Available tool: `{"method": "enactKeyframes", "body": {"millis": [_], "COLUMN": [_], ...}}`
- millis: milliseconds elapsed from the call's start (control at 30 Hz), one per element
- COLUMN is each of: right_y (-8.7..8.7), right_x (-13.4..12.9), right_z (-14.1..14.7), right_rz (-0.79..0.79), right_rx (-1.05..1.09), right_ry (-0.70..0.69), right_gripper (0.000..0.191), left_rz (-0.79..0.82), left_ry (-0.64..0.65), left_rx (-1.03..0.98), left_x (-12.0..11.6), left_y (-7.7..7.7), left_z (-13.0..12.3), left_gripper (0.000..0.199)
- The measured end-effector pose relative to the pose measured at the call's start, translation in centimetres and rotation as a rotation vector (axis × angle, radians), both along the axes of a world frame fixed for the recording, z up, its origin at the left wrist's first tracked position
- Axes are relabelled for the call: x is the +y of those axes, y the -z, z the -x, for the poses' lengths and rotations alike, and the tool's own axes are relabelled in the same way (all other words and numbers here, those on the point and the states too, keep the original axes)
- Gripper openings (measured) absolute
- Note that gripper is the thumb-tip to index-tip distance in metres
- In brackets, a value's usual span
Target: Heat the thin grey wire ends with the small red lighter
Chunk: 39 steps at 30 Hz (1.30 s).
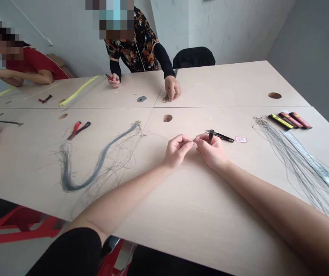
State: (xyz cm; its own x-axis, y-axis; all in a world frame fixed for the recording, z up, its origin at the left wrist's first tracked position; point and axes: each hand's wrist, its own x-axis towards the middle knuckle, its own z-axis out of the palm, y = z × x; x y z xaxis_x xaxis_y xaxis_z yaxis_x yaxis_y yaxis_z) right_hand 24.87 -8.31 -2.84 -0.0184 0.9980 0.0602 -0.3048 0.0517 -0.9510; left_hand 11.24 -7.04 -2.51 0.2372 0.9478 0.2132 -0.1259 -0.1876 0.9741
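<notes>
My left hand (178, 150) is closed, thumb and forefinger pinching a thin thread (158, 135) that trails left across the table. Its fingertips nearly meet those of my right hand (212, 152), also closed in a pinch at the thread's end; whatever tiny piece sits there is too small to make out. A black-and-orange tool handle (210, 137) sticks up from between my right fingers; the rest of it is hidden. Just behind lies a slim black tool (224, 137). Left of my hands rests a bundle of grey-blue threads (101, 163) with small gold-coloured bits at one end.
Another thread bundle (282, 153) lies at right beside a shiny strip (322, 172) and several lighters (289, 120). Red-and-black cutters (78, 130) lie at left. A small label (241, 139) is near my right hand. Across the table, a co-worker's hand (172, 88) touches small pieces.
</notes>
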Motion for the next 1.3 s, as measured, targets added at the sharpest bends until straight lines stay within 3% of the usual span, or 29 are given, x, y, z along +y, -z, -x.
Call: {"method": "enactKeyframes", "body": {"millis": [433, 667, 1300], "right_y": [-0.5, 0.2, 0.6], "right_x": [0.1, 0.1, 0.2], "right_z": [0.2, -0.1, -0.1], "right_rz": [0.049, 0.005, -0.054], "right_rx": [0.084, 0.053, 0.018], "right_ry": [0.055, 0.072, 0.072], "right_gripper": [0.015, 0.015, 0.027], "left_rz": [-0.012, 0.002, 0.062], "left_ry": [-0.021, -0.018, -0.004], "left_rx": [-0.002, -0.012, -0.077], "left_x": [0.0, 0.1, 0.3], "left_y": [-0.1, -0.2, 0.3], "left_z": [0.0, 0.0, 0.1], "left_gripper": [0.022, 0.025, 0.023]}}
